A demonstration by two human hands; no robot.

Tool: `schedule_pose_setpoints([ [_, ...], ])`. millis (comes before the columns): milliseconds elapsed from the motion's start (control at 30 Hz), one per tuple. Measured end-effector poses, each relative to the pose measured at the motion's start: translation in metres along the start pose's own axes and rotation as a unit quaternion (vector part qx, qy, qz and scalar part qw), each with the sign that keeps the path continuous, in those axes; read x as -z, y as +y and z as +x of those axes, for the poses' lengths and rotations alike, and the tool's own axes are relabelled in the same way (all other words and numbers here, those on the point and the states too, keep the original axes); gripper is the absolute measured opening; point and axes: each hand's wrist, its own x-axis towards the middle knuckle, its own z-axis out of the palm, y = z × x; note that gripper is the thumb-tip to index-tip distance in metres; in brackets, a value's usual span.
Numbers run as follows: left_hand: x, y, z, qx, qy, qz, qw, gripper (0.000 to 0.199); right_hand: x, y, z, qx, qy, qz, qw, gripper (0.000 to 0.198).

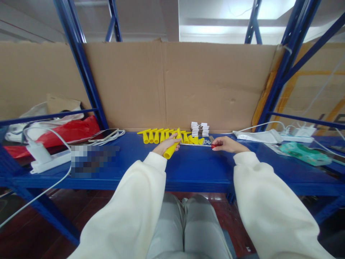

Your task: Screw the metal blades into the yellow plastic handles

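Yellow part [169,151] and red-handled tool [214,146].
Clamped by left hand [161,146] and right hand [226,144] respectively; contents of green packet [306,153] are hidden.

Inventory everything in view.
Held part: 1, yellow, left hand
Tool: 1, red-handled, right hand
Yellow parts: several, yellow, in row
White pieces: several, white, stacked behind
Bits: many, mixed, centre
Phone: 1, dark, left
Power strips: 2, white, sides
Cables: several, white, sides
Bundles: several, red-white, left
Packet: 1, green, right
Wrapper: 1, white, right
Cardboard: several, brown, back
Shelving: 1, blue, throughout
Trousers: 1, grey, below
Sleeves: 2, white, foreground
Hands: 2, bare, centre
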Motion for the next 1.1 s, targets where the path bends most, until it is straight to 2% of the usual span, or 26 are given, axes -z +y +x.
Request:
schedule_pose_setpoints([
  [333,0.001,0.001,0.002,0.012,-0.008,0.019,1.000,0.073,-0.001,-0.002,-0.001,-0.009,-0.001,0.001,1.000,0.055],
  [800,0.007,-0.009,0.016,-0.034,-0.001,0.008,0.999,0.086,0.001,0.001,-0.001,-0.005,-0.003,-0.012,1.000,0.055],
  [1100,0.003,-0.006,0.010,-0.039,0.015,0.023,0.999,0.082,0.002,0.008,0.000,-0.020,-0.029,-0.035,0.999,0.051],
])
